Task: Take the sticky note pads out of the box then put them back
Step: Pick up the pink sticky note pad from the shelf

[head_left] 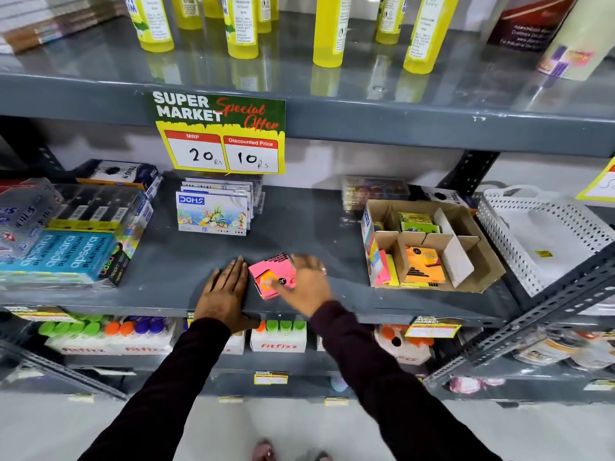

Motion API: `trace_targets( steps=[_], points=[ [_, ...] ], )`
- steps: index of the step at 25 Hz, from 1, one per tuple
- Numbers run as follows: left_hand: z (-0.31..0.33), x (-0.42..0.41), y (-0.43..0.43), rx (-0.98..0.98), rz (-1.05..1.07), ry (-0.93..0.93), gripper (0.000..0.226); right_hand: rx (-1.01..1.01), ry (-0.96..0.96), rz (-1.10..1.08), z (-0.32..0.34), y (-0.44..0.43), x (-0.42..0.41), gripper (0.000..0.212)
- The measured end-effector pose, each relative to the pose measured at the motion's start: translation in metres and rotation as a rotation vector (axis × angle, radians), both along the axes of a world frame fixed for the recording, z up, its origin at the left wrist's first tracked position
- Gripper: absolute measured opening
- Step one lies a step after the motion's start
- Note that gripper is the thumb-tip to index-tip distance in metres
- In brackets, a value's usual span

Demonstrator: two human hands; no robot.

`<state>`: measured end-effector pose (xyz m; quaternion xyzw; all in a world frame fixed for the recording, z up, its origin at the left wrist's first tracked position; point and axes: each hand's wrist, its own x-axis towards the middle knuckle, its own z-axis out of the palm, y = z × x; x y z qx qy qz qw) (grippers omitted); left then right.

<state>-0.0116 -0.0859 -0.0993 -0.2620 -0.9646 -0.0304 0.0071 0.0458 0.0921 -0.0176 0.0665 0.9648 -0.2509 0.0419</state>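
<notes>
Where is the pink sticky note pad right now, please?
In the head view the pink sticky note pad lies on the grey shelf, outside the cardboard box to its right, between the left hand and the right hand.

— What does your grey shelf [299, 207] carry?

— Take the cardboard box [479, 261] as your mark. Well to its left, near the front edge, a pink sticky note pad [271, 272] lies flat. Further left and back stand the crayon packs [213, 212]; at the far left, blue pencil boxes [63, 257].

— And on its right?

— A white perforated tray [545, 237], just beside your box.
</notes>
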Motion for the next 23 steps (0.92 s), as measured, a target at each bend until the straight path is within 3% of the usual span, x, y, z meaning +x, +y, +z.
trace_targets(
  steps=[3,8,13,16,21,23],
  points=[
    [0.002,0.001,0.001,-0.033,0.008,0.008,0.123,0.128,-0.047,0.031,-0.024,-0.032,-0.009,0.100],
    [0.004,0.003,0.004,-0.049,0.034,0.014,0.125,0.183,0.055,-0.086,-0.038,-0.031,-0.012,0.080],
    [0.003,0.003,0.002,-0.059,0.038,0.011,0.125,0.183,0.024,-0.158,-0.033,-0.020,-0.018,0.081],
    [0.002,0.002,0.002,-0.051,0.035,0.023,0.125,0.116,0.113,-0.201,-0.011,-0.001,-0.003,0.078],
    [0.001,0.001,0.000,-0.011,0.025,0.015,0.126,-0.023,0.425,-0.550,0.029,0.091,0.035,0.079],
    [-0.001,0.001,0.001,-0.024,0.024,0.010,0.127,-0.005,0.437,-0.751,0.030,0.135,0.044,0.083]
  ],
)
